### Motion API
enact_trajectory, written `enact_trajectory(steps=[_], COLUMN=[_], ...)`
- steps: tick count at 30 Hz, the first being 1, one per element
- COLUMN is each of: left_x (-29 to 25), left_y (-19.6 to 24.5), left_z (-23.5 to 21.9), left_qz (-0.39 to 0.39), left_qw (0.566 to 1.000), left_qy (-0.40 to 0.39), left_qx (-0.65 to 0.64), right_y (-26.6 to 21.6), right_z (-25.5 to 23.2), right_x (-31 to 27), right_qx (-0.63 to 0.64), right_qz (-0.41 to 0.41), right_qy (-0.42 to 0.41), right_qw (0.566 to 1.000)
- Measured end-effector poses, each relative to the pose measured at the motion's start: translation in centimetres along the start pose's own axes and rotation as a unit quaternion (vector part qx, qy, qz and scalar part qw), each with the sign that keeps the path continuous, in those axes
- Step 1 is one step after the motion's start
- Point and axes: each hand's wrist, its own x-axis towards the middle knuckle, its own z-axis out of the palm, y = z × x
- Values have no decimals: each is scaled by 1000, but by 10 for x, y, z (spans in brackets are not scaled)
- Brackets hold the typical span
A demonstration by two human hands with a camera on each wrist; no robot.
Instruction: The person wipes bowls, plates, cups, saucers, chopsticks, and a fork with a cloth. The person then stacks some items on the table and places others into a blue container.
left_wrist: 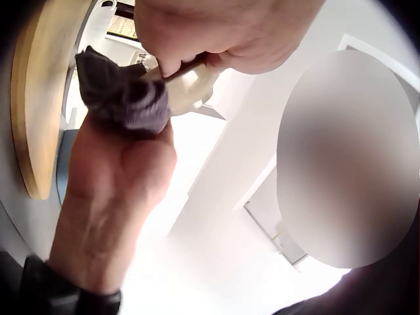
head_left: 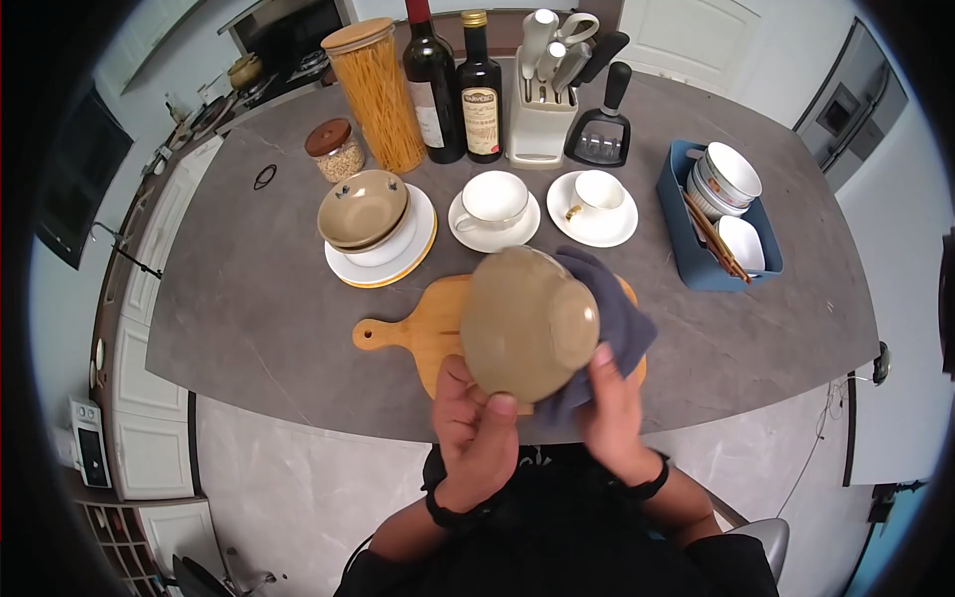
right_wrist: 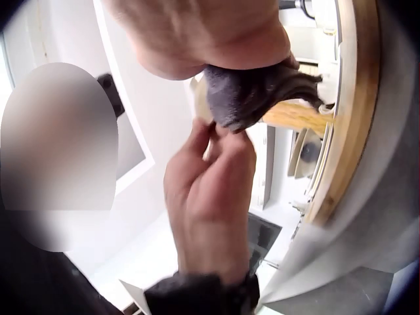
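Observation:
A tan bowl [head_left: 517, 323] is held tilted above the wooden cutting board [head_left: 423, 333], its foot ring turned toward the right hand. The left hand [head_left: 476, 423] pinches the rim at the lower left, thumb on the outer side. With a dark grey-purple cloth [head_left: 622, 323], the right hand [head_left: 612, 413] grips the bowl's right side, thumb near the foot ring. In the left wrist view the cloth [left_wrist: 125, 95] is bunched above the right hand [left_wrist: 118, 170]. The right wrist view has the left hand [right_wrist: 213, 190] just below the cloth [right_wrist: 246, 98]; the bowl's inside is hidden.
Stacked bowls [head_left: 363, 209] on plates stand left, and two white cups [head_left: 494, 199] on saucers behind the board. Farther back are a pasta jar [head_left: 378, 99], bottles [head_left: 433, 95] and a knife block [head_left: 540, 124]. A blue basket [head_left: 696, 264] with bowls and chopsticks stands right.

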Motion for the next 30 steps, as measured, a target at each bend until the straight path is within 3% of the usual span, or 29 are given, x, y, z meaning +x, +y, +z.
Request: enact_trajectory(steps=[1, 2, 3, 4, 5, 7, 9, 11, 12, 13, 15, 17, 18, 19, 21, 22, 23, 24, 25, 27, 29, 30], left_x=[-1, -2, -3, -4, -4, 8, 18, 15, 15, 15, 13, 11, 6, 7, 10, 13, 12, 8, 4, 2, 6, 9], left_y=[-11, -17, -15, -13, -11, -6, 4, 5, 6, 7, 9, 11, 7, 3, -6, -10, -4, 8, 18, 16, 13, 16], left_z=[-5, -8, -9, -9, -8, -2, 7, 7, 7, 6, 5, 2, -14, -14, -10, -13, -14, -15, -17, -27, -27, -28], left_qz=[41, 81, 81, 114, 142, 148, 222, 214, 221, 228, 234, 245, 297, 297, 335, 261, 264, 48, -171, -185, -183, -178], left_qw=[995, 979, 978, 921, 826, 827, 705, 689, 651, 612, 606, 600, 583, 584, 774, 841, 840, 936, 965, 965, 981, 982], left_qy=[8, 17, 16, -24, -63, -86, -186, -185, -209, -233, -225, -211, -185, -188, 1, -3, 0, -16, -31, -32, 51, 53], left_qx=[95, 188, 189, 372, 541, 535, 648, 667, 695, 721, 726, 732, 733, 732, 537, 474, 474, 348, 197, 183, 36, 37], right_y=[6, 11, 13, 14, 14, 19, 19, 13, 19, 21, 22, 20, 19, 18, 12, 10, 7, 3, -3, -15, -29, -38], right_z=[8, 9, 10, 8, 5, 14, 15, 8, 8, 6, -4, -12, -17, -22, -30, -32, -33, -34, -34, -39, -51, -59], right_x=[-5, -21, -30, -38, -44, -49, -48, -41, -42, -42, -43, -42, -43, -43, -43, -44, -43, -42, -42, -42, -41, -40], right_qx=[-37, -65, -78, -80, -82, -68, -56, 10, 147, 148, 235, 227, 191, 155, 128, 143, 158, 157, 99, 41, 46, 23], right_qz=[-54, -19, 1, 23, 45, 29, 12, 124, 167, 167, 215, 202, 202, 201, 209, 245, 279, 279, 287, 294, 274, 241], right_qy=[6, -25, -40, -75, -111, -67, -25, 4, 59, 56, 86, 89, 82, 76, 47, 9, -31, -35, -73, -116, -47, -38], right_qw=[998, 997, 996, 994, 989, 995, 998, 992, 973, 973, 944, 949, 957, 964, 968, 959, 947, 947, 950, 948, 960, 969])
